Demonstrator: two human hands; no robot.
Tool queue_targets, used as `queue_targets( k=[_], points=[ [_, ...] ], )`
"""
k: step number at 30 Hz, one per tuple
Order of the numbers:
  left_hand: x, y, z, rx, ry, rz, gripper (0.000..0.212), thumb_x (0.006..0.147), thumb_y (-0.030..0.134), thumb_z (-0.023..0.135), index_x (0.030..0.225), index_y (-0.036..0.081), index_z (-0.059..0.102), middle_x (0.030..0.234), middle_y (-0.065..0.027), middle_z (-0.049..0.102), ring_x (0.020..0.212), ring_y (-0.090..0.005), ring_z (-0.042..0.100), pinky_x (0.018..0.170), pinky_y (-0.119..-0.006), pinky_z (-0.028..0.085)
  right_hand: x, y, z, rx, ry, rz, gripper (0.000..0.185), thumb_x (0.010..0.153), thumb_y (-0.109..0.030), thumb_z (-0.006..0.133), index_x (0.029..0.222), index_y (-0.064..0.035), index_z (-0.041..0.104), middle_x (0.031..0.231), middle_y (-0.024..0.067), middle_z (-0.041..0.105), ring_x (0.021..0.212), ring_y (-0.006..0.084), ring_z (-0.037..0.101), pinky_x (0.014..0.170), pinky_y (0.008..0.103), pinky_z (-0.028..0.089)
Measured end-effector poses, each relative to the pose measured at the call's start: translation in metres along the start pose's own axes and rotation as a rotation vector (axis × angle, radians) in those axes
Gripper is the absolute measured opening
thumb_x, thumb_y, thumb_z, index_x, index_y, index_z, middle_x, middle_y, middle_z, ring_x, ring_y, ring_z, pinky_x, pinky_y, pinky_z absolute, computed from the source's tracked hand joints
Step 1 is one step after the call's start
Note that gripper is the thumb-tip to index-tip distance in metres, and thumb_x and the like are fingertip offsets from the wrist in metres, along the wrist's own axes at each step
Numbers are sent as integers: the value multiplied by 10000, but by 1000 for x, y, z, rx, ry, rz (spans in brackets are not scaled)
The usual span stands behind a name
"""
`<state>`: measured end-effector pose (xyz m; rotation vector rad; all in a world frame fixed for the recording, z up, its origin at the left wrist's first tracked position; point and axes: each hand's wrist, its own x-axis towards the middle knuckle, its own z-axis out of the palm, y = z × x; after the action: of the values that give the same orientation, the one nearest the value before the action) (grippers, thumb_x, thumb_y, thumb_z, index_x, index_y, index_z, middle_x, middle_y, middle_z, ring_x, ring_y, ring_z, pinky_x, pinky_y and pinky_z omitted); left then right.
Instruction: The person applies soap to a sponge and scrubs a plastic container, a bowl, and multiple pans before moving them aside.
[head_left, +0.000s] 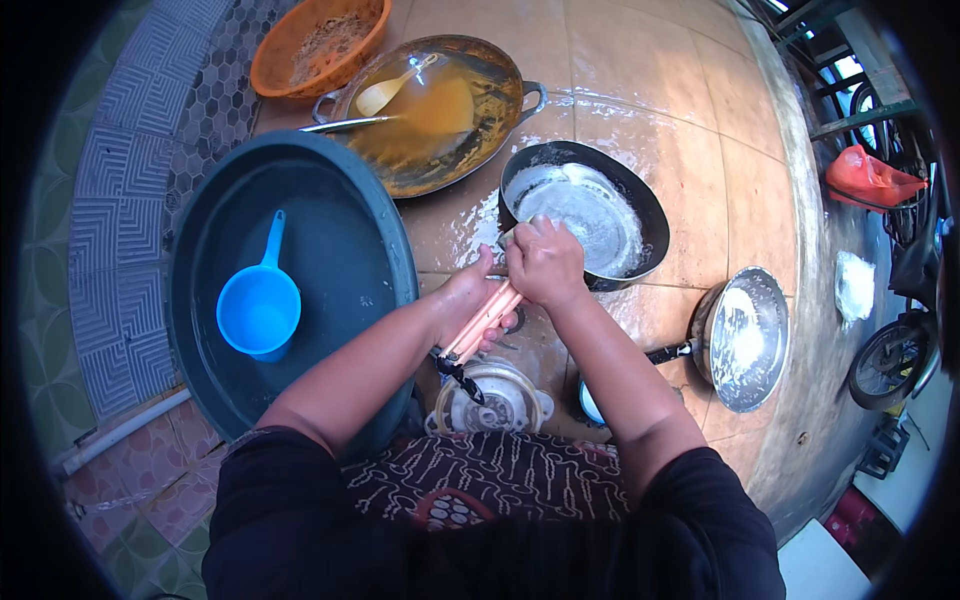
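Note:
My left hand (466, 300) supports a copper-coloured handle (484, 322) from below, fingers curled around it and thumb raised. A black fitting hangs at the handle's near end. The handle runs up towards a black pan (600, 217), whose inside is coated in white suds; where they meet is hidden behind my right hand. My right hand (546, 259) is closed over the upper handle beside the pan's near rim. A sliver of a small pale pad (508, 238) shows at its fingers, the remainder covered.
To the left, a large dark tub (337, 195) holds a blue dipper (259, 311). Beyond are a wok (487, 157) of murky water with a spatula (382, 94), and an orange basin (322, 45). At right lies a soapy metal pan (742, 341). Wet tiles (637, 124) surround the pans.

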<state>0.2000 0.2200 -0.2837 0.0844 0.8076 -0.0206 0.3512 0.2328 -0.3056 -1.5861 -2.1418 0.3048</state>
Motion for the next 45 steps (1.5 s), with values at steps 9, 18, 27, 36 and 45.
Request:
queue_targets(
  k=[9,18,27,36,45],
  points=[
    [5,-27,-14,-177,-375,74,971,699,804,184,1216,18,424,992,-330,554,742,-367,637,640,-454,551,-27,-20,-20,284,55,-339,133,588,-207,612,565,-101,534,606,74,514,551,259,526,488,376,416],
    [19,-31,8,-19,124,124,821,767,756,133,972,73,540,660,-163,575,418,-215,515,355,-296,421,-58,-16,-36,435,134,-294,124,612,-184,553,674,-79,570,731,105,548,671,291,518,626,407,434],
    [17,-39,42,-179,20,-23,473,860,493,361,644,85,464,433,-22,385,298,-108,345,275,-252,292,-56,-32,-48,310,-112,55,121,650,-173,578,701,-69,544,693,114,561,691,299,562,593,404,472],
    [6,-26,56,1228,472,436,271,796,234,537,913,-10,517,727,-169,612,662,-271,618,606,-397,488,-48,-23,-61,181,3,161,166,664,-193,539,727,-52,603,722,141,578,692,310,572,599,417,479],
    [-29,-12,57,1844,972,295,365,721,173,596,1027,29,457,821,-218,616,798,-399,591,695,-461,470,-55,-30,-45,192,-41,200,170,699,-124,504,831,-27,548,799,179,567,765,341,574,649,444,482]
  ],
)
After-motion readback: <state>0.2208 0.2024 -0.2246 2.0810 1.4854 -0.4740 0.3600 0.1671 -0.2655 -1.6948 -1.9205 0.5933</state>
